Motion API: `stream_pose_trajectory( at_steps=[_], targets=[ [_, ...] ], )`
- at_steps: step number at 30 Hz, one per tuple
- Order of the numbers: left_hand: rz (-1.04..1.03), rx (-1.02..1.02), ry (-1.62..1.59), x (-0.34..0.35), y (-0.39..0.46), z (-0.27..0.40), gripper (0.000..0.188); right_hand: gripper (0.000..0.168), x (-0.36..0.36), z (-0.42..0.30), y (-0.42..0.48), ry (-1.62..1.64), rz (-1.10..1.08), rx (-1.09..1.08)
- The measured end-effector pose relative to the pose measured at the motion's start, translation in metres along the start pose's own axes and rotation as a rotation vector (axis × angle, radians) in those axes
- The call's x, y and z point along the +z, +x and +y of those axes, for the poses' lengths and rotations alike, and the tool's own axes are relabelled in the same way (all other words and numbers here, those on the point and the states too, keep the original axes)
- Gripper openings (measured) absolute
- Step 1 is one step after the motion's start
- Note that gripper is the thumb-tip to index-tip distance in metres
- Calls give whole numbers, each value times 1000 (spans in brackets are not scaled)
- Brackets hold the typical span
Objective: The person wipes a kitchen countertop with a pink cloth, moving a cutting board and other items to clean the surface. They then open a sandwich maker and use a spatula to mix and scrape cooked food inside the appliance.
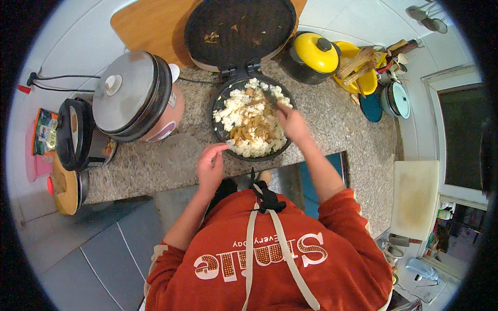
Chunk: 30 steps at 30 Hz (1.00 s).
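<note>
White rice (pixel 255 147) and brown, sauced food pieces (pixel 249 130) lie partly mixed in the round black electric pan (pixel 214 134), whose lid (pixel 241 35) stands raised behind it, with food bits stuck inside. My right hand (pixel 292 121) is closed around the handle of a dark utensil (pixel 271 99), blurred, perhaps a spatula; its head is in the food at the pan's right side. At the pan's front left rim is my left hand (pixel 211 165), holding nothing, fingers loosely bent and one fingertip at the rim. Whether that fingertip touches the rim is unclear.
Left of the pan stand a pink rice cooker (pixel 171 112) and a black cooker (pixel 83 136). A black pot with a yellow lid (pixel 313 52) and a yellow basin (pixel 367 83) are at the back right. The granite counter's front edge (pixel 179 186) runs before me.
</note>
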<state>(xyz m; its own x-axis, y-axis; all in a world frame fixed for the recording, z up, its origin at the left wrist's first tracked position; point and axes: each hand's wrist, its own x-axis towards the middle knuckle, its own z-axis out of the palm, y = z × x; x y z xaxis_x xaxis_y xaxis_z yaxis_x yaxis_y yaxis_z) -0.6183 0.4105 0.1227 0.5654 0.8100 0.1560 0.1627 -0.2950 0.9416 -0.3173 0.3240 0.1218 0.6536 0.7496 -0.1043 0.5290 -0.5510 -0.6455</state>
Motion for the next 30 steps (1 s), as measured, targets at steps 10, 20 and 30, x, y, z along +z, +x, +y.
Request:
stream_pose_trajectory(
  at_steps=[10, 20, 30],
  targets=[
    [-53, -31, -58, 12, -2, -11, 26, 43, -16, 37, -54, 137, 62, 54],
    [59, -42, -118, 10, -1, -2, 24, 50, -58, 7, -101, -24, -213, -275],
    [105, -114, -32, -2, -24, 2, 28, 65, -50, 48, -56, -470, -179, -714]
  ],
)
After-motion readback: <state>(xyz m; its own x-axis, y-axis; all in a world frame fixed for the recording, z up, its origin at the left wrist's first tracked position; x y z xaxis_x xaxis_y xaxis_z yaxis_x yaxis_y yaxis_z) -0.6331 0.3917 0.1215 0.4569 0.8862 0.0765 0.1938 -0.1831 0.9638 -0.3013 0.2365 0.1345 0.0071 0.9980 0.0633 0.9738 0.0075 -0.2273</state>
